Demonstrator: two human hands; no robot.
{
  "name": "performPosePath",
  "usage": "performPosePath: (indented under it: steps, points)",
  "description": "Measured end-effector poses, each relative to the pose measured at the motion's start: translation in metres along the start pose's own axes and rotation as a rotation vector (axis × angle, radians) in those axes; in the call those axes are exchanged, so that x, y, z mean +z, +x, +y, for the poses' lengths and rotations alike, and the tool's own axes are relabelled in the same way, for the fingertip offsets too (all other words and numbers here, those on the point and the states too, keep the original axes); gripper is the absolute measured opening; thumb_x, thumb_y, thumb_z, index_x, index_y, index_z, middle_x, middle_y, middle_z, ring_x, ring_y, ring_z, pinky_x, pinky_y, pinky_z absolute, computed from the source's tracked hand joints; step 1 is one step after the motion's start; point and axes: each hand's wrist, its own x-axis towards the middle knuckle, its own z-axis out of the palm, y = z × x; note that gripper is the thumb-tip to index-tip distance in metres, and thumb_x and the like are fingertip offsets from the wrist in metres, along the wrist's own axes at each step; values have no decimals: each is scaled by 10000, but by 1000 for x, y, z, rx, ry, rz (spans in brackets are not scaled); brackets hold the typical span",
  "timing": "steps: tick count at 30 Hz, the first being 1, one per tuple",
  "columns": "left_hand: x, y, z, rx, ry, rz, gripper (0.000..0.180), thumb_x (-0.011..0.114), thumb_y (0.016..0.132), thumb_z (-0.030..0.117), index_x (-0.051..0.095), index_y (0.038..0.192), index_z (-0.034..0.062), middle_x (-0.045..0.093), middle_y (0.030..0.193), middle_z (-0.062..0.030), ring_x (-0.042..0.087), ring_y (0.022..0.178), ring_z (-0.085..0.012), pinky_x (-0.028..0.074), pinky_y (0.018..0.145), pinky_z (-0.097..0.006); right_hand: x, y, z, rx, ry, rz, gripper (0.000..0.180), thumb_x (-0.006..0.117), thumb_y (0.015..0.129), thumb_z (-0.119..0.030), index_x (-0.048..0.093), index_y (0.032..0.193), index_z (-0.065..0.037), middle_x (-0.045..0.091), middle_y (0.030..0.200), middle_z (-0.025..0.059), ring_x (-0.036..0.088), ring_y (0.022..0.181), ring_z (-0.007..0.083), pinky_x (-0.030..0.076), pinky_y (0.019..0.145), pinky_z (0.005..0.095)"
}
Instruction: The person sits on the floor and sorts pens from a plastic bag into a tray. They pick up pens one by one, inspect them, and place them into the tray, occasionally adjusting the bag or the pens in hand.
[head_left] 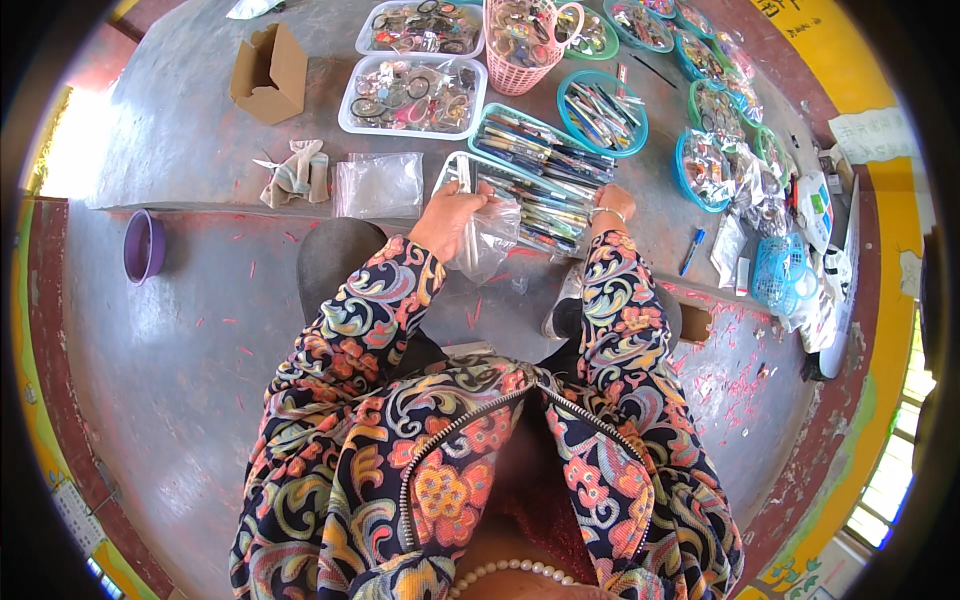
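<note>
My left hand [448,222] is closed round a clear plastic bag [490,240] that hangs down over the table's near edge. Slim whitish sticks show at the bag, too unclear to name. My right hand [613,205], with a bracelet on its wrist, is at the right end of the pens [550,205]. Its fingers are curled in, and what they grip is hidden. Many dark and coloured pens lie side by side in a pale tray [445,172]. Behind it, a teal tray [480,125] holds more pens.
White tubs [345,115] of hair ties and a pink basket [515,78] stand behind. A teal bowl [570,125] holds pens. Flat plastic bags [385,185], a cloth [297,178] and a cardboard box [270,80] are left; a blue marker [692,252] is right.
</note>
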Motion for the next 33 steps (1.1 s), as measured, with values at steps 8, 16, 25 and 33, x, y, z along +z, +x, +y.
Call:
performPosePath:
  steps: [8, 16, 25, 33]
  points:
    - [9, -9, 9, -78, 92, -118, 274, 494, 770, -32, 524, 1042, -39, 597, 954, -163, 587, 880, -233, 482, 772, -347, 2, -42, -34, -4, -149, 11, 217, 419, 759, -7, 629, 809, 4, 623, 651, 94, 554, 451, 151, 410, 387, 285]
    - [15, -14, 9, -127, 148, -384, 379, 541, 759, -25, 485, 1132, -63, 600, 1002, -157, 579, 954, -231, 434, 889, -326, -21, -184, -138, -131, 85, -986, 227, 641, 775, -236, 637, 928, -68, 603, 810, -19, 504, 667, 63, 360, 532, 170]
    - [7, -8, -5, -162, 388, -525, 331, 557, 790, 42, 516, 1109, -38, 599, 1015, -120, 580, 934, -206, 425, 865, -307, -36, -228, -126, -93, 149, -972, 182, 649, 780, -142, 631, 886, 5, 580, 678, 3, 459, 532, 50, 347, 471, 174]
    - [21, -21, 14, -167, 162, -329, 356, 560, 792, 5, 477, 1129, -71, 589, 1009, -168, 588, 912, -227, 469, 831, -314, -59, -169, -136, 11, 617, -827, 143, 549, 849, -113, 592, 931, -4, 619, 792, 48, 602, 680, 140, 466, 542, 212]
